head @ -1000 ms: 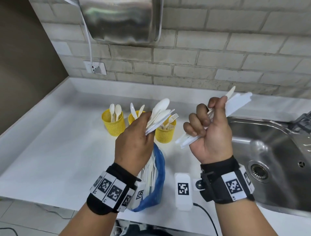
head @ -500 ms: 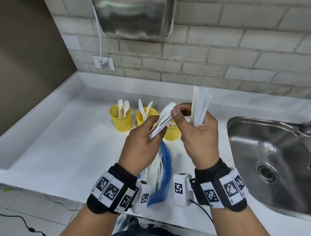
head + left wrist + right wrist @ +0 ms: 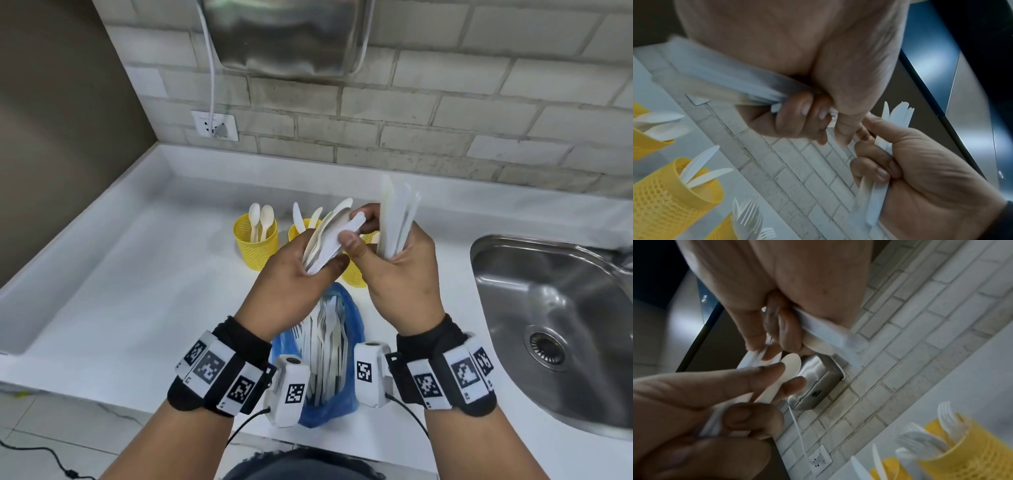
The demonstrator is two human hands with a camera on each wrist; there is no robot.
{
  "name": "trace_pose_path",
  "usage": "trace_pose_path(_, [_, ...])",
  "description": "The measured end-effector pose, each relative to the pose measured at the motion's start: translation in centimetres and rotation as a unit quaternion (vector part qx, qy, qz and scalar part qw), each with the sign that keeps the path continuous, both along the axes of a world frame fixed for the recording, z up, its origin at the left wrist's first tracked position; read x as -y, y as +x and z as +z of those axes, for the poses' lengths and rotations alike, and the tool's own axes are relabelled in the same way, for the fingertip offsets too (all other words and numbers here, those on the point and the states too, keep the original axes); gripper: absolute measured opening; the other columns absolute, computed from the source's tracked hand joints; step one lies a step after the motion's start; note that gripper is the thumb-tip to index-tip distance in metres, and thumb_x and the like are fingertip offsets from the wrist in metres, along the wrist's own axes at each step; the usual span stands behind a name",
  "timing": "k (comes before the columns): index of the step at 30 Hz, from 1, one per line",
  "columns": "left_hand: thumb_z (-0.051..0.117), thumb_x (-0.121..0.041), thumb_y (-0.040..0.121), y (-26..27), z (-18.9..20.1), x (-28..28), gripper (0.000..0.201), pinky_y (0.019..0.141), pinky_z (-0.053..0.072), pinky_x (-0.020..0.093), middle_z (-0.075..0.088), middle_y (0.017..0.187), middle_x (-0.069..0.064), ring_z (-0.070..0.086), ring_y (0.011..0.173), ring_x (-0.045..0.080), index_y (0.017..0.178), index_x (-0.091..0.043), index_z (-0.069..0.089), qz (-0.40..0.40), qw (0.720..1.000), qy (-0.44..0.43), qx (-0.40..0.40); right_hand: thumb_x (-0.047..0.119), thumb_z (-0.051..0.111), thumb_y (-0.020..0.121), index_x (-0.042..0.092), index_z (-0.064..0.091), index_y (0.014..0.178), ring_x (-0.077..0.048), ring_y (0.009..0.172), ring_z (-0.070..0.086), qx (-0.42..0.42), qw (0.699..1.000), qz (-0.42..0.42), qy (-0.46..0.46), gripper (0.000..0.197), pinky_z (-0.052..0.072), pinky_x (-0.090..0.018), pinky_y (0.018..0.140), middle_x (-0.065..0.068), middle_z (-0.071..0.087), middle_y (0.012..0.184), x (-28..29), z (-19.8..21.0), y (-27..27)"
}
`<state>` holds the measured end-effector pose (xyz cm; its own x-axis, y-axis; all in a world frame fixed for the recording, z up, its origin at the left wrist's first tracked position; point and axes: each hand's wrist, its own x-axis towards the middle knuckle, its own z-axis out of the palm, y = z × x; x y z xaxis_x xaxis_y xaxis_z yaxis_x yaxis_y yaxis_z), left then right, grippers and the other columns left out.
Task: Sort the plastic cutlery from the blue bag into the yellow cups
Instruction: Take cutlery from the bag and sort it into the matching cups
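Wristbands: black on my left wrist (image 3: 219, 370) and right wrist (image 3: 445, 370), with white square-code tags.
Cameras: white boxes (image 3: 289, 389), coded, each trailing a black cable (image 3: 246, 419).
Arms: bare.

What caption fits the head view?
Left hand holds spoons, right hand grips knives, above blue bag and yellow cups.

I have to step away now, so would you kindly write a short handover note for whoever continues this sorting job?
Left hand: grips a bunch of spoons.
Right hand: holds a bunch of knives upright; its thumb and forefinger pinch a piece in the left bunch.
Blue bag: on the counter below the hands, cutlery inside.
Done: left yellow cup has spoons, middle cup knives, right cup forks.
Left: cup both bunches, then empty the bag.
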<state>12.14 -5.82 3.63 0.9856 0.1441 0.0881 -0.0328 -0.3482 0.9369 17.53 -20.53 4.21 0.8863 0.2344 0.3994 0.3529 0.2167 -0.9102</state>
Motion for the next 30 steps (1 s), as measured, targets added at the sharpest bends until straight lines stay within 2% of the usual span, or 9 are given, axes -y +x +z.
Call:
trace_pose_path(2, [0.065, -0.037, 0.099, -0.4, -0.1, -0.7, 0.031, 0.095, 0.055, 0.045, 0.072, 0.116, -0.008, 0.068, 0.107, 0.013, 0.129, -0.038, 0.06, 0.019, 1.0, 0.013, -0.006, -0.004, 0.073, 0.089, 0.007, 0.066, 0.103, -0.01, 0.069, 0.061, -0.028, 0.999, -0.018, 0.042, 0.019, 0.051, -0.019, 0.061, 0.004, 0.064, 0.086, -0.6, -0.1, 0.0])
trace_pose_path(5, [0.066, -0.034, 0.098, -0.7, -0.1, -1.4, 0.031, 0.094, 0.055, 0.04, 0.072, 0.114, -0.009, 0.068, 0.105, 0.011, 0.128, -0.037, 0.061, 0.026, 1.0, 0.016, 0.0, 0.008, 0.076, 0.088, 0.006, 0.07, 0.105, -0.006, 0.06, 0.055, -0.056, 0.997, -0.02, 0.048, 0.018, 0.044, -0.015, 0.056, 0.001, 0.066, 0.085, -1.4, -0.4, 0.1])
trace_pose_path(7, [0.066, -0.032, 0.099, -0.7, -0.1, -1.7, 0.035, 0.099, 0.054, 0.036, 0.071, 0.119, -0.014, 0.066, 0.111, 0.004, 0.133, -0.038, 0.06, 0.02, 1.0, 0.015, 0.002, 0.013, 0.078, 0.088, 0.008, 0.072, 0.102, -0.005, 0.06, 0.06, -0.067, 0.997, -0.01, 0.024, 0.016, 0.048, -0.018, 0.057, 0.002, 0.07, 0.082, -2.2, -0.7, -0.2])
trace_pose_path(9, [0.065, -0.029, 0.099, -0.6, -0.2, -2.1, 0.036, 0.102, 0.052, 0.035, 0.07, 0.122, -0.016, 0.064, 0.115, 0.001, 0.134, -0.036, 0.059, 0.016, 1.0, 0.019, 0.005, 0.01, 0.077, 0.09, 0.006, 0.074, 0.099, -0.016, 0.074, 0.074, -0.059, 0.998, 0.007, -0.011, 0.011, 0.06, -0.035, 0.068, -0.001, 0.077, 0.085, -3.1, -1.0, -0.8])
trace_pose_path(12, [0.064, -0.023, 0.1, -0.7, -0.1, -2.8, 0.036, 0.101, 0.053, 0.029, 0.07, 0.122, -0.016, 0.064, 0.115, -0.001, 0.133, -0.034, 0.06, 0.008, 1.0, 0.012, 0.012, 0.014, 0.075, 0.093, 0.003, 0.074, 0.1, -0.028, 0.091, 0.076, -0.049, 0.997, 0.01, -0.055, 0.013, 0.06, -0.053, 0.085, -0.011, 0.078, 0.093, -4.3, -1.2, -1.4])
trace_pose_path(16, [0.068, -0.024, 0.098, -0.8, 0.1, -3.8, 0.036, 0.084, 0.047, 0.007, 0.072, 0.117, -0.018, 0.066, 0.105, -0.005, 0.132, -0.034, 0.061, 0.011, 1.0, -0.01, 0.002, 0.024, 0.073, 0.095, 0.001, 0.069, 0.089, -0.021, 0.072, 0.069, -0.062, 0.997, -0.044, -0.016, 0.024, 0.055, -0.041, 0.071, -0.002, 0.072, 0.077, -4.7, -1.0, -1.0])
trace_pose_path(21, [0.068, -0.02, 0.098, -1.5, 0.3, -3.9, 0.046, 0.09, 0.048, 0.011, 0.07, 0.122, -0.021, 0.064, 0.111, -0.007, 0.135, -0.044, 0.056, -0.006, 1.0, -0.007, 0.013, 0.014, 0.072, 0.095, 0.009, 0.076, 0.097, -0.019, 0.085, 0.075, -0.054, 0.998, -0.007, -0.04, 0.007, 0.058, -0.035, 0.08, -0.003, 0.078, 0.087, -5.2, -0.6, -2.2])
trace_pose_path(25, [0.07, -0.021, 0.095, -1.7, -0.4, -4.6, 0.038, 0.094, 0.056, 0.033, 0.072, 0.115, -0.011, 0.068, 0.105, 0.007, 0.128, -0.039, 0.059, -0.006, 1.0, -0.002, 0.009, 0.023, 0.063, 0.101, 0.008, 0.075, 0.09, -0.003, 0.048, 0.051, -0.099, 0.994, -0.021, -0.039, 0.021, 0.041, -0.022, 0.055, 0.013, 0.057, 0.052, -5.9, -0.9, -2.8])
trace_pose_path(30, [0.076, -0.022, 0.091, -2.7, -0.4, -5.4, 0.024, 0.071, 0.052, 0.022, 0.068, 0.092, 0.008, 0.065, 0.082, 0.022, 0.109, -0.025, 0.06, -0.015, 1.0, -0.013, 0.005, 0.027, 0.05, 0.108, 0.007, 0.064, 0.084, -0.02, 0.044, 0.032, -0.193, 0.974, -0.073, 0.094, 0.034, 0.028, -0.029, 0.048, -0.009, 0.035, 0.05, -6.4, -0.7, -2.4])
